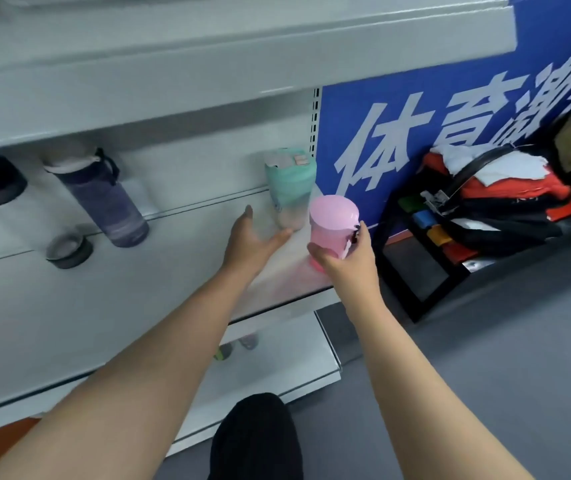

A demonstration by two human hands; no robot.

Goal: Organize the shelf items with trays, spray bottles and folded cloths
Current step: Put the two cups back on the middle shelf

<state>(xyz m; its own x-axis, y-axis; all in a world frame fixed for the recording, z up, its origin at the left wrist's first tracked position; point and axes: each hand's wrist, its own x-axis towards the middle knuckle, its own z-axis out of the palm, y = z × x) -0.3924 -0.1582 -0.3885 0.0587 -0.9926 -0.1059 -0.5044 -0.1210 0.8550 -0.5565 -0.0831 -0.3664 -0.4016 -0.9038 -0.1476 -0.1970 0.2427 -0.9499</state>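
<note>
Gripping pink bottle (330, 223): right hand (346, 258), fingers and thumb curled round the lower body from the near side. Bottle is squat, translucent pink wall, paler opaque lid on top, a small strap or loop on the side by the thumb. It sits at the right-hand end of the white shelf (138, 289), near the front edge; a pink glow falls on the shelf under it. Cannot tell whether the base touches or is just above the surface.

Left hand (252, 237): spread and relaxed, thumb up, palm turned toward the teal bottle (291, 188), fingertips at its base. Contact not clear, frame blurred. Teal bottle stands just behind and left of the pink one, teal top, clear lower part, labels on the lid.

Further left on the same shelf: purple bottle (104, 202) with dark carry loop, a low dark round lid (69, 251) near it.

Right of the shelf: blue sign (415, 98) with white characters, heap of clothing (502, 192).
</note>
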